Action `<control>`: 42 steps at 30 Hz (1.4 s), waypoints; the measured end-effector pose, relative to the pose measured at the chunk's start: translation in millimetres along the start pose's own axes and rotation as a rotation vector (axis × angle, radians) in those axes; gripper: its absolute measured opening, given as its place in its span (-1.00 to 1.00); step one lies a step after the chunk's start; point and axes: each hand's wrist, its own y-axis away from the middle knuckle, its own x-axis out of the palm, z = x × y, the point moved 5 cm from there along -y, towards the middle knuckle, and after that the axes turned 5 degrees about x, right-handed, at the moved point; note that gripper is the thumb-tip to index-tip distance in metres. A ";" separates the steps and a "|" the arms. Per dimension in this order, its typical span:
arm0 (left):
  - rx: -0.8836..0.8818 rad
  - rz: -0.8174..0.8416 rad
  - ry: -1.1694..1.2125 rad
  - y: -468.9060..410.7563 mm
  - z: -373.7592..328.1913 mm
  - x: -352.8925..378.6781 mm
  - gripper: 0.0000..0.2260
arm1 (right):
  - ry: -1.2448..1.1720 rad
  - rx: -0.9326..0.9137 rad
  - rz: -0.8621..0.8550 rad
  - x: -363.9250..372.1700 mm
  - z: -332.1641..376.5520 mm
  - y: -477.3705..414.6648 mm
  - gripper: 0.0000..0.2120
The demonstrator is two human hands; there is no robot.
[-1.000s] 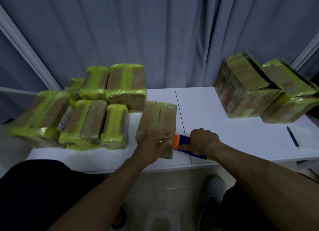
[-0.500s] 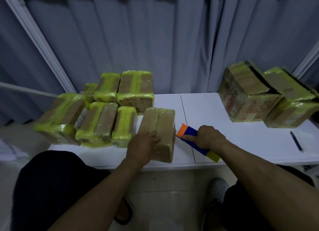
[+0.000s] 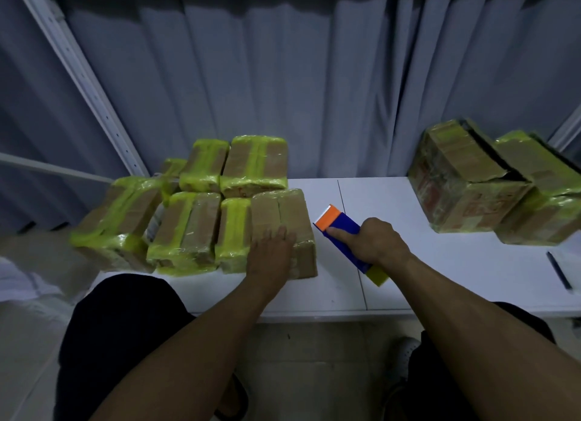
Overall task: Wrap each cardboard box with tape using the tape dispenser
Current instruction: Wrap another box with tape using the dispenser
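A brown cardboard box (image 3: 289, 213) wrapped in clear tape lies on the white table (image 3: 440, 263), pushed against the row of yellow-green taped boxes (image 3: 185, 228). My left hand (image 3: 272, 250) rests flat on its near end with straight fingers. My right hand (image 3: 374, 239) grips the blue tape dispenser (image 3: 342, 228), index finger stretched along its top; the dispenser's orange head points up-left, apart from the box, and its yellow tail sticks out behind my wrist.
Two larger taped boxes (image 3: 465, 181) stand at the table's right back. A dark pen (image 3: 558, 269) lies near the right edge. Grey curtains hang behind. A white shelf post (image 3: 81, 74) slants at the left. My knees are below the front edge.
The brown box has slid left against the yellow-green boxes under my left hand, whose fingers went from curled over the box end to flat. The dispenser has drawn away from the box to the right.
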 end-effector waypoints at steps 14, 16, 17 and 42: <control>-0.146 -0.021 -0.025 6.0 -4.6 -22.0 -0.66 | -0.119 0.006 -0.022 -17.3 -12.0 6.9 -0.43; -0.208 0.010 0.028 5.7 -7.2 -23.1 -0.67 | -0.128 0.010 -0.023 -20.2 -13.3 8.6 -0.43; -0.216 0.024 0.032 6.7 -9.0 -20.9 -0.65 | -0.132 0.010 -0.022 -20.7 -13.2 9.2 -0.43; 0.338 -0.083 0.463 -207.7 -292.6 -138.3 -0.66 | -0.906 0.410 -0.406 -201.9 -226.2 -60.1 -0.52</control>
